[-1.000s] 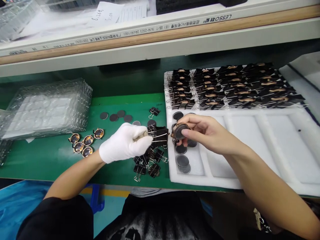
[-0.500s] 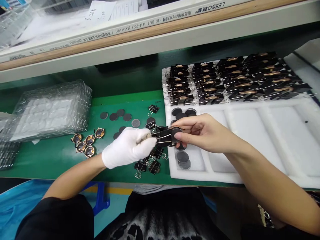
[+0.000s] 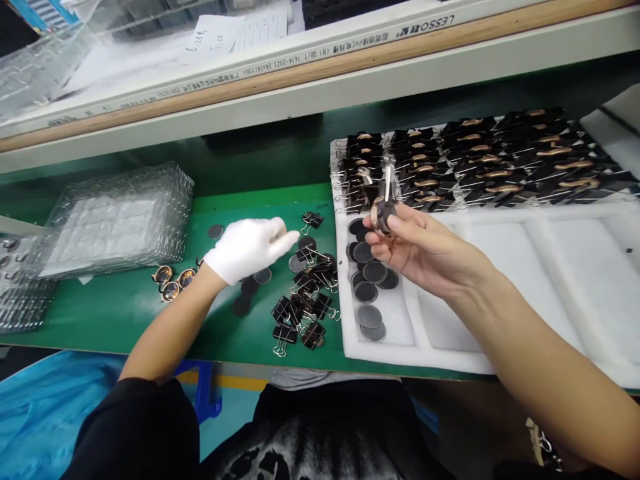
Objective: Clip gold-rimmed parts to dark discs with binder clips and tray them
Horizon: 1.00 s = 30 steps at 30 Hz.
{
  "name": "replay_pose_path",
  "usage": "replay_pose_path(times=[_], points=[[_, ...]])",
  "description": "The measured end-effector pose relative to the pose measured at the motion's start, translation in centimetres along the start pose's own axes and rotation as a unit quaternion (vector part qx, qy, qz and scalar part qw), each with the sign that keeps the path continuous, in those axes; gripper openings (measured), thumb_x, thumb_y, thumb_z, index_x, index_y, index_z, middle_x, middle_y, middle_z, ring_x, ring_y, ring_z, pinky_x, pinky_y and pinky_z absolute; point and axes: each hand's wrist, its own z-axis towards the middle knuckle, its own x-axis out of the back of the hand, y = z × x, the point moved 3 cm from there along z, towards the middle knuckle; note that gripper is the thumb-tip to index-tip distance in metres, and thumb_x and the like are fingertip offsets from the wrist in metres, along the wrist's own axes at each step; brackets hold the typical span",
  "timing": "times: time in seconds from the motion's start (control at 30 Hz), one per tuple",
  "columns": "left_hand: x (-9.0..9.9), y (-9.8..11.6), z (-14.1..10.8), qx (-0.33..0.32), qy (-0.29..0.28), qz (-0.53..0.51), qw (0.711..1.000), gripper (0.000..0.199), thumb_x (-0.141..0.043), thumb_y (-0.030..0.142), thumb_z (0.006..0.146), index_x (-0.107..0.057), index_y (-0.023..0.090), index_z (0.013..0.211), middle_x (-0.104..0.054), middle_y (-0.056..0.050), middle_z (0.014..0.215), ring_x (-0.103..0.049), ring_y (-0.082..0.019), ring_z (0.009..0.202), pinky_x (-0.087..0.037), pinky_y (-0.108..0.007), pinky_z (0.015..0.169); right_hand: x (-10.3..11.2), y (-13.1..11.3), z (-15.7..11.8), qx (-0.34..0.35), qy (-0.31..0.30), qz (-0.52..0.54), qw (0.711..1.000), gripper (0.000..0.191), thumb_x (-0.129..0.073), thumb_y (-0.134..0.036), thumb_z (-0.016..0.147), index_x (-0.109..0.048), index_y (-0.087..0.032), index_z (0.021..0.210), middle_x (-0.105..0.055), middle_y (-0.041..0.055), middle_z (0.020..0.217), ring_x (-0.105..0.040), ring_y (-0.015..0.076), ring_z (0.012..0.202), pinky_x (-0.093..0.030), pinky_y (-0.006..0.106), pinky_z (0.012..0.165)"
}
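Observation:
My left hand [image 3: 253, 248], in a white glove, is over the green mat with thumb and fingers apart and nothing visible between them. Under and beside it lie dark round discs [image 3: 242, 305]. My bare right hand [image 3: 425, 250] pinches a clipped round piece [image 3: 384, 217] with a gold-coloured rim and a dark disc; the clip's handles point up, close to the front of the clipped rows [image 3: 425, 167]. Loose black binder clips [image 3: 313, 335] are heaped between my hands. More discs [image 3: 366, 291] lie in the left compartment of the white tray [image 3: 425, 360], below my right hand.
Stacked clear plastic trays [image 3: 120, 220] stand at the left. Gold-rimmed amber pieces [image 3: 170, 291] lie near my left forearm. A shelf edge [image 3: 280, 77] crosses above the workbench, with papers [image 3: 217, 33] on it. One clip [image 3: 313, 219] sits apart from the heap.
My left hand has let go of the clip and moved left over the discs. My right hand has raised the clipped piece up and to the right, towards the rows.

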Motion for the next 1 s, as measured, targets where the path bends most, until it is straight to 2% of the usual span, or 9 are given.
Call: replay_pose_path(times=[0.07, 0.17, 0.33, 0.43, 0.6, 0.73, 0.83, 0.9, 1.0], points=[[-1.2, 0.4, 0.1, -0.076, -0.03, 0.048, 0.996, 0.038, -0.051, 0.054, 0.099, -0.068, 0.022, 0.109, -0.07, -0.003, 0.085, -0.064, -0.019, 0.072, -0.038, -0.029, 0.062, -0.1, 0.3, 0.0, -0.031, -0.008, 0.027, 0.999, 0.037, -0.095, -0.03, 0.067, -0.076, -0.028, 0.1, -0.072, -0.0018, 0.095, -0.068, 0.0121, 0.081, -0.059, 0.024, 0.07], [-2.3, 1.3, 0.3, -0.182, -0.054, 0.114, 0.975, 0.045, -0.055, 0.046, 0.099, -0.056, 0.027, 0.14, -0.07, -0.006, 0.106, -0.067, -0.019, 0.074, -0.037, -0.03, 0.06, -0.2, 0.9, 0.0, -0.051, -0.031, 0.016, 0.998, 0.03, -0.093, -0.029, 0.069, -0.077, -0.024, 0.094, -0.072, -0.0002, 0.095, -0.069, 0.0145, 0.089, -0.059, 0.026, 0.078], [-3.3, 1.7, 1.4, -0.218, -0.051, 0.154, 0.962, 0.037, -0.058, 0.05, 0.097, -0.068, 0.022, 0.119, -0.068, -0.007, 0.1, -0.067, -0.022, 0.075, -0.035, -0.033, 0.058, 0.0, 1.5, 0.4, -0.025, -0.026, 0.005, 0.999, 0.02, -0.09, -0.026, 0.074, -0.077, -0.022, 0.089, -0.071, 0.0003, 0.093, -0.059, 0.0092, 0.076, -0.05, 0.02, 0.064], [-3.5, 1.5, 1.8, -0.226, -0.024, 0.138, 0.964, 0.025, -0.052, 0.037, 0.101, -0.072, 0.021, 0.102, -0.07, -0.006, 0.091, -0.067, -0.021, 0.074, -0.035, -0.033, 0.059, 0.1, 1.6, 0.6, -0.028, -0.025, 0.008, 0.999, 0.019, -0.089, -0.027, 0.074, -0.077, -0.022, 0.088, -0.07, 0.0004, 0.093, -0.056, 0.0091, 0.074, -0.047, 0.022, 0.062], [-2.1, 0.3, 1.6, -0.174, 0.07, 0.059, 0.98, 0.025, -0.051, 0.03, 0.1, -0.073, 0.02, 0.096, -0.074, -0.006, 0.09, -0.068, -0.02, 0.074, -0.043, -0.033, 0.067, 0.1, 1.4, 0.4, -0.022, -0.016, -0.022, 0.999, 0.024, -0.092, -0.03, 0.07, -0.076, -0.023, 0.087, -0.073, 0.0017, 0.095, -0.06, 0.0115, 0.073, -0.05, 0.026, 0.065], [-0.5, 0.4, 0.6, -0.036, 0.146, -0.182, 0.972, 0.021, -0.059, 0.036, 0.095, -0.07, 0.018, 0.092, -0.073, -0.003, 0.08, -0.064, -0.014, 0.067, -0.048, -0.028, 0.067, -1.0, 1.5, 0.0, -0.014, -0.022, -0.069, 0.997, 0.035, -0.094, -0.031, 0.067, -0.077, -0.023, 0.096, -0.076, 0.0022, 0.091, -0.064, 0.0132, 0.072, -0.054, 0.03, 0.069], [-0.4, 2.3, -0.2, 0.033, 0.098, -0.4, 0.911, 0.024, -0.062, 0.041, 0.093, -0.063, 0.017, 0.089, -0.07, 0.0, 0.069, -0.056, -0.01, 0.052, -0.045, -0.024, 0.053, -2.1, 2.2, -0.2, 0.005, -0.043, -0.091, 0.995, 0.042, -0.096, -0.028, 0.062, -0.077, -0.024, 0.099, -0.076, 0.0009, 0.084, -0.068, 0.0154, 0.073, -0.058, 0.033, 0.075], [-0.6, 3.7, -0.7, 0.038, 0.056, -0.472, 0.879, 0.025, -0.06, 0.041, 0.094, -0.058, 0.019, 0.083, -0.066, 0.002, 0.063, -0.051, -0.009, 0.047, -0.042, -0.024, 0.049, -2.4, 2.7, -0.4, 0.029, -0.048, -0.1, 0.993, 0.037, -0.097, -0.026, 0.06, -0.077, -0.023, 0.09, -0.077, 0.0011, 0.085, -0.071, 0.0168, 0.076, -0.06, 0.034, 0.077], [-0.4, 4.6, -1.1, -0.02, 0.04, -0.414, 0.909, 0.035, -0.052, 0.04, 0.097, -0.05, 0.02, 0.069, -0.057, 0.003, 0.058, -0.048, -0.009, 0.052, -0.039, -0.025, 0.053, -2.3, 3.1, -0.6, 0.057, -0.032, -0.126, 0.99, 0.03, -0.097, -0.026, 0.06, -0.077, -0.022, 0.082, -0.077, 0.0024, 0.086, -0.073, 0.0189, 0.08, -0.062, 0.034, 0.078]])
